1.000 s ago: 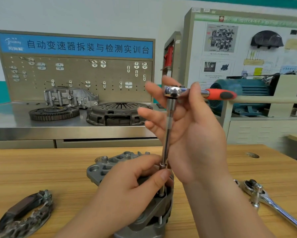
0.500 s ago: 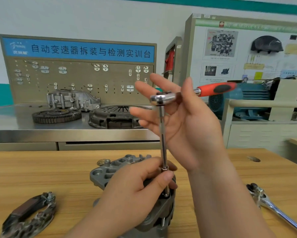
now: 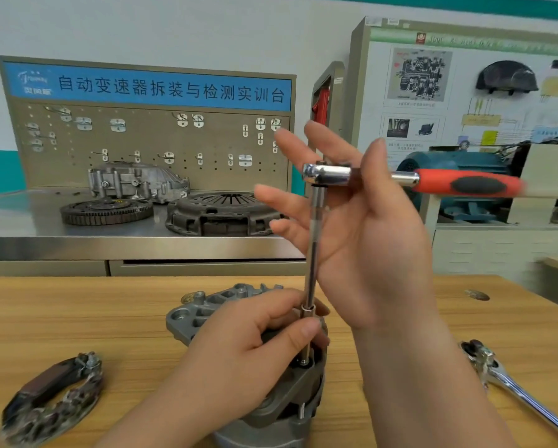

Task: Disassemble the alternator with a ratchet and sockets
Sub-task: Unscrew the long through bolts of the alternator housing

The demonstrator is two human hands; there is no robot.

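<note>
1. Alternator (image 3: pixel 206 313) stands on wood table (image 3: pixel 61 318), centre-front, partly under L hand (image 3: pixel 245 360).
2. L hand rests on alternator top; thumb + fingers pinch the socket (image 3: pixel 306 350) from both sides.
3. Socket's lower end meets the alternator housing at its R edge. Extension (image 3: pixel 314 247) rises vertical from the socket to the ratchet (image 3: pixel 327 174) head.
4. R hand (image 3: pixel 368 247) holds the ratchet by its neck: thumb across the front, fingers spread + nearly straight behind. Red/black handle points R, about level.
5. 2nd ratchet (image 3: pixel 510 389), chrome, lies on table far R, well apart from alternator.
6. Horseshoe part (image 3: pixel 51 392), dark, lies on table front-L.
7. Steel bench (image 3: pixel 29 231) behind carries a flywheel (image 3: pixel 106 211) + clutch cover (image 3: pixel 219 215), near each other; pegboard (image 3: pixel 142 140) w/ blue sign stands at its back.
</note>
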